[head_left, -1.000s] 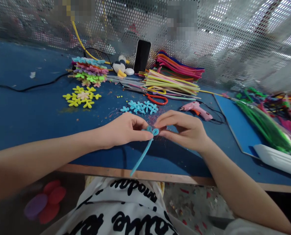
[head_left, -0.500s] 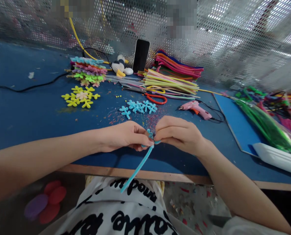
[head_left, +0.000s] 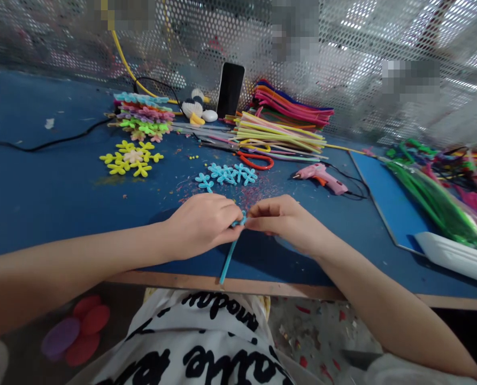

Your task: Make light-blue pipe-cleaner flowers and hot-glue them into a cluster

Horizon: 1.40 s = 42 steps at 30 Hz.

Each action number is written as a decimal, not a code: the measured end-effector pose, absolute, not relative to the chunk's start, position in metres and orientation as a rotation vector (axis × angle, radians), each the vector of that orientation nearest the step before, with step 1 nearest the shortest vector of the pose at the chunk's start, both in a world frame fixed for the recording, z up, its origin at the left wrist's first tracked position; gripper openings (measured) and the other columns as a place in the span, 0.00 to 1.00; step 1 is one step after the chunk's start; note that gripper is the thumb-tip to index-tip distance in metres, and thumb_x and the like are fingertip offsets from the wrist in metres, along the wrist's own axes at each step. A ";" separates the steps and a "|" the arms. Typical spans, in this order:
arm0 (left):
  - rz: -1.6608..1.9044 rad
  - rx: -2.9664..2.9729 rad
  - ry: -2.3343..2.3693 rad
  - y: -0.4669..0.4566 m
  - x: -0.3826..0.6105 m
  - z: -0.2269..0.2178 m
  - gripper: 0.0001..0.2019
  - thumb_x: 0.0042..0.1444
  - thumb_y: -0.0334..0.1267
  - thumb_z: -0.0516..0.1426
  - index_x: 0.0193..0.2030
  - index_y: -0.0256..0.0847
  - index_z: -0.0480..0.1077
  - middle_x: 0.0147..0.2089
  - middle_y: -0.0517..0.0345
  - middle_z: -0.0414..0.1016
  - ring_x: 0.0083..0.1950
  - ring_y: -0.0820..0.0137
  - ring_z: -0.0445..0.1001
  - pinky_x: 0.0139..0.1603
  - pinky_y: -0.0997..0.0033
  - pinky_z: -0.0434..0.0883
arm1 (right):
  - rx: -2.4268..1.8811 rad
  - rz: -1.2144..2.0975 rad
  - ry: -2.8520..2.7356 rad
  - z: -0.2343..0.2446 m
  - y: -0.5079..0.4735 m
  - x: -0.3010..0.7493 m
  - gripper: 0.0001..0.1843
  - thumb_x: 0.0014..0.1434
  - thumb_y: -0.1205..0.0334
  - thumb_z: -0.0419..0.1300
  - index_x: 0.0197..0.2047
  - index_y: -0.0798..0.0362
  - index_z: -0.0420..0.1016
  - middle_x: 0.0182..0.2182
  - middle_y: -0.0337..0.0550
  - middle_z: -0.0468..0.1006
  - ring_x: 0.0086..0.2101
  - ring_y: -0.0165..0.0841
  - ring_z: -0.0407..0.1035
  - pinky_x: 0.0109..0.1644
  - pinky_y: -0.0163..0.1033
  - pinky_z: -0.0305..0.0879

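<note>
Blue fuzzy stem (head_left: 228,263), tail end now higher, between the hands (head_left: 202,222) (both pinching it)

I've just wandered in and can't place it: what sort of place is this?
Probably a craft workshop or hobby bench: a pink glue gun, a bundle of yellowish fuzzy stems and a yellow snowflake-like shape lie on the blue tabletop.

perforated panel (head_left: 202,51) | blue table (head_left: 54,198), wooden front edge (head_left: 302,290) | grey floor (head_left: 289,318), red scraps (head_left: 303,362) | bright light upper right
</note>
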<state>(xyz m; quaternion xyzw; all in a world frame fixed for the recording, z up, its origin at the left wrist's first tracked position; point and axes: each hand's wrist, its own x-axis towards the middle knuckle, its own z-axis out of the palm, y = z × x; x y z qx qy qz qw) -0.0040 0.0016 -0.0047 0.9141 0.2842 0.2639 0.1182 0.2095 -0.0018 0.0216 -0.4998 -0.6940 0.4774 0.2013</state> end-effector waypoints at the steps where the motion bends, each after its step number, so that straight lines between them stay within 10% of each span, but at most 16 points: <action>1: 0.774 2.708 0.841 0.000 -0.004 -0.005 0.11 0.64 0.37 0.55 0.34 0.36 0.75 0.34 0.52 0.79 0.37 0.66 0.75 0.41 0.68 0.65 | -1.431 1.445 -1.818 0.020 -0.002 0.209 0.16 0.51 0.51 0.71 0.27 0.57 0.78 0.19 0.35 0.68 0.21 0.25 0.57 0.23 0.33 0.50; 8: 0.820 2.034 1.013 -0.002 -0.003 0.008 0.11 0.58 0.45 0.61 0.33 0.39 0.75 0.28 0.61 0.74 0.29 0.73 0.68 0.32 0.74 0.63 | -1.134 1.393 -1.622 0.018 0.007 0.217 0.22 0.61 0.43 0.64 0.32 0.56 0.82 0.25 0.43 0.77 0.21 0.26 0.65 0.22 0.32 0.57; 15: 0.780 1.352 0.789 0.000 0.002 0.005 0.10 0.50 0.42 0.67 0.32 0.38 0.75 0.28 0.63 0.72 0.31 0.75 0.67 0.36 0.74 0.64 | -0.656 0.893 -1.990 0.016 0.013 0.222 0.05 0.58 0.63 0.71 0.39 0.50 0.85 0.34 0.44 0.84 0.35 0.32 0.76 0.40 0.37 0.72; 26: 0.597 1.352 0.841 0.001 0.002 0.006 0.09 0.46 0.38 0.69 0.24 0.36 0.76 0.23 0.64 0.71 0.28 0.76 0.64 0.32 0.74 0.58 | -0.750 1.042 -2.150 0.019 0.012 0.220 0.07 0.61 0.60 0.68 0.35 0.54 0.83 0.33 0.46 0.83 0.33 0.31 0.75 0.38 0.35 0.72; 38: 0.865 1.077 0.888 0.009 0.004 -0.007 0.28 0.40 0.38 0.75 0.49 0.37 0.77 0.32 0.60 0.80 0.36 0.71 0.78 0.43 0.69 0.76 | -1.246 1.327 -1.624 0.008 0.013 0.217 0.16 0.48 0.53 0.76 0.35 0.56 0.86 0.25 0.43 0.81 0.24 0.30 0.71 0.31 0.36 0.69; 42: 0.847 1.031 0.882 0.007 0.005 -0.004 0.21 0.46 0.42 0.73 0.44 0.36 0.75 0.33 0.59 0.80 0.36 0.72 0.80 0.44 0.70 0.78 | -1.283 1.202 -1.694 0.007 0.011 0.217 0.13 0.52 0.54 0.72 0.36 0.55 0.85 0.26 0.40 0.79 0.23 0.26 0.65 0.28 0.34 0.61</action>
